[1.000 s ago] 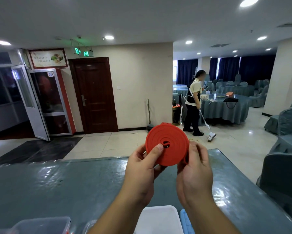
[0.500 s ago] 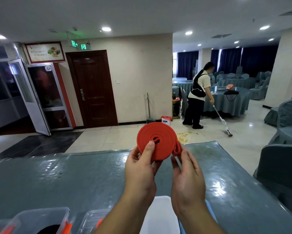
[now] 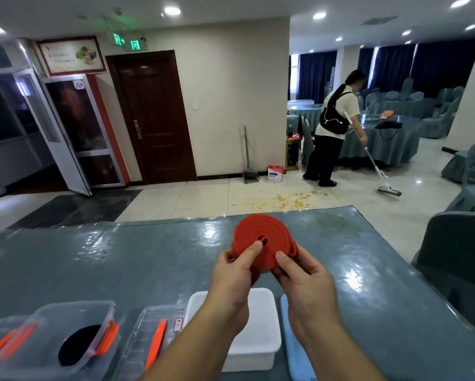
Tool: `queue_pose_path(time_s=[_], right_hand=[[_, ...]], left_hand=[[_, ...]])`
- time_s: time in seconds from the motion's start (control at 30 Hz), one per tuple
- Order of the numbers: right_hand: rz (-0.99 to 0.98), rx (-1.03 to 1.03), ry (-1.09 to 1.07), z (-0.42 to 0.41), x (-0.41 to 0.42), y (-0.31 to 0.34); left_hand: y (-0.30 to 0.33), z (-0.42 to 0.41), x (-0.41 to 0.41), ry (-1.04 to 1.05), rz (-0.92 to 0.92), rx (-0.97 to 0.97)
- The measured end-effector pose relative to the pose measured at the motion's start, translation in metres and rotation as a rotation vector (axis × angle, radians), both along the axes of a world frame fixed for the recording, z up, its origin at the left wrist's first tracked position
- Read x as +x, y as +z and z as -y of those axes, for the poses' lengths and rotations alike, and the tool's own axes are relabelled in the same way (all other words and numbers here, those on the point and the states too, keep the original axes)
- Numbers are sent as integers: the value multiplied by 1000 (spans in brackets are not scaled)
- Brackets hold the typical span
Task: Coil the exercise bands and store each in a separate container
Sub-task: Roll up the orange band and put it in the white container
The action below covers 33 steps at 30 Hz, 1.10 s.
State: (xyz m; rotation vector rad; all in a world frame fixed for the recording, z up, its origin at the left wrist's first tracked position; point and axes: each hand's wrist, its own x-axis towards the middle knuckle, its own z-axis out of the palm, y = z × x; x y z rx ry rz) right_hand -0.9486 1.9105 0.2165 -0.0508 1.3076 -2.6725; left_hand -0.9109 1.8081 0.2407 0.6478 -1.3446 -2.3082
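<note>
1. At the near-left corner of the table (image 3: 121, 257) stands a clear container (image 3: 74, 331) with orange latches. A dark coil (image 3: 78, 343) already lies inside it, so I judge that one taken.
2. Just right of it, along the near edge, lies a clear lid (image 3: 151, 334) with an orange latch.
3. My left hand (image 3: 232, 276) grips the left side of the red band (image 3: 261, 243), thumb pressed on the coil's face beside its centre hole, fingers curled behind.
4. The red band is wound into a flat disc and held in the air above the middle of the table, its face tilted toward me.
5. The white container (image 3: 261, 350) sits at the near edge, directly below and nearer to me than the coil, partly hidden by my left forearm. I judge the coming move is down and back toward me, laying the disc flat.
6. My right hand (image 3: 305, 281) pinches the coil's lower right rim, where the loose outer end bulges. Both hands are equally close; the left forearm already crosses the white container.
7. A blue lid (image 3: 294, 347) lies just right of the white container.
</note>
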Motion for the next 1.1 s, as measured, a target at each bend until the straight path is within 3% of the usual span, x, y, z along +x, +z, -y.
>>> queue_pose_path(time_s=[0.3, 0.43, 0.83, 1.1], right_hand=[[43, 165, 126, -21, -16, -52], [112, 235, 101, -9, -21, -77], [407, 405, 135, 55, -30, -148], [524, 557, 99, 87, -47, -193]], left_hand=[[-49, 43, 8, -173, 284, -47], [-75, 61, 16, -229, 317, 88], [-175, 109, -11, -158, 480, 205], [-238, 151, -37, -275, 618, 147]])
